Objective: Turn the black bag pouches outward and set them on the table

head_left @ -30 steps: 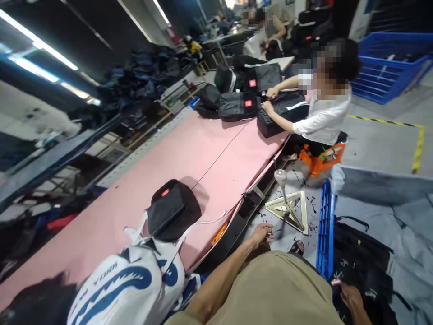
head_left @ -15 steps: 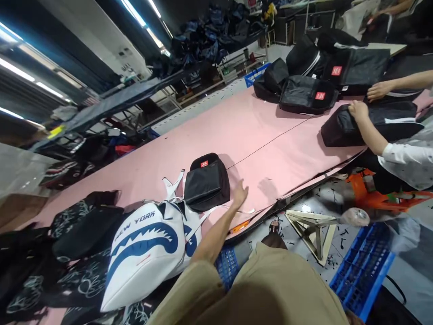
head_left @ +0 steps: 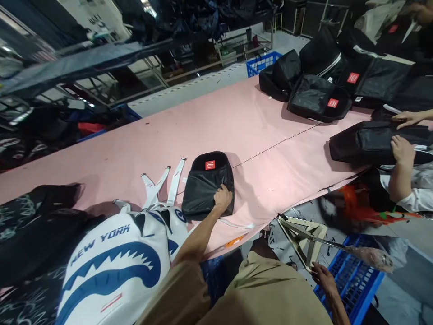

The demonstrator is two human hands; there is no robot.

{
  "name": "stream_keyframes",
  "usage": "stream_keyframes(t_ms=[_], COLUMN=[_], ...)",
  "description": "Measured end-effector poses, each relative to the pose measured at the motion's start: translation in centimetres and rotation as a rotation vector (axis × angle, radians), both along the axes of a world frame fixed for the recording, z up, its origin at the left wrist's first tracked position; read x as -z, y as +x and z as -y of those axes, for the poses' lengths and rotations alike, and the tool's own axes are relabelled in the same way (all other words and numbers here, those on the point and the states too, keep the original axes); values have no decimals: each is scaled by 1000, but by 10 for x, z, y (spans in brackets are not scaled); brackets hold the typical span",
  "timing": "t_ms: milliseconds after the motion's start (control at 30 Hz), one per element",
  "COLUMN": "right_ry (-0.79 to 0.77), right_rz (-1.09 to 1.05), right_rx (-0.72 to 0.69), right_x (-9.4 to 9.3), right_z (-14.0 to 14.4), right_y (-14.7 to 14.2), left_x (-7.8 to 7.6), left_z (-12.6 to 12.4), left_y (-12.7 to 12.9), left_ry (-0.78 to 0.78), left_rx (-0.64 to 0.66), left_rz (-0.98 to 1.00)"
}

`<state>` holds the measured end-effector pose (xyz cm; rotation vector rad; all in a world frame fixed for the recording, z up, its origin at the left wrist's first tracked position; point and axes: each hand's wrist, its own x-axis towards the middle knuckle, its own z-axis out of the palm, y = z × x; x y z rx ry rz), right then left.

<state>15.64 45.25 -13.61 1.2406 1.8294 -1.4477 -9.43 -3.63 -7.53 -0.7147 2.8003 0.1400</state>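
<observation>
1. Left fingers [head_left: 221, 193] bunched on black bag [head_left: 207, 183], creasing front panel; pinching or pressing, cannot tell. Right fingers [head_left: 318, 271] bent beside triangular stand [head_left: 317, 251], bag's four o'clock; grip unclear.
2. Pink counter [head_left: 203, 122] under black bag.
3. White bag [head_left: 117, 266], black bag's eight o'clock.
4. Red label [head_left: 210, 164], twelve o'clock on black bag.

The person's left arm [head_left: 200, 237] stretches forward and outward from here, bare below the sleeve [head_left: 184, 284], with the wrist [head_left: 217, 210] nearly in line with it. The left hand [head_left: 223, 198] shows its back, fingers [head_left: 226, 194] bent downward; I can't make out how firmly they press. Lower down, the right forearm [head_left: 338, 307] slants upward into view, the right hand [head_left: 324, 276] loosely half-curled. The 2 hands are well apart.
</observation>
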Motion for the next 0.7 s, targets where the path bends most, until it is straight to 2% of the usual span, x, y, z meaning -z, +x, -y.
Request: stream_keyframes(t_ms=[133, 267, 367, 433, 500, 533, 633, 700], right_ry=[-207, -380, -401, -339, -237, -178, -31, 17], right_rz=[-103, -202, -286, -346, -401, -430, -599, -768], right_rx=[107, 272, 374, 400, 410, 407, 306, 171], right_x=[-17, -40, -56, -68, -83, -92, -119, -137], right_z=[23, 33, 21, 9, 2, 2, 17, 40], right_y=[-55, -124, -163, -176, -180, -181, -181, -180], left_x=[-19, -40, -53, -58, -60, -61, -67, -80], left_z=[-64, -133, -166, -177, -177, -174, -159, -155], left_y=[42, 100, 132, 143, 148, 150, 152, 150], left_ry=[114, 372, 599, 713, 787, 808, 823, 837], left_rx=[271, 572, 782, 874, 867, 819, 526, 331], left_rz=[31, -61, -165, -205, -238, -252, -259, -284])
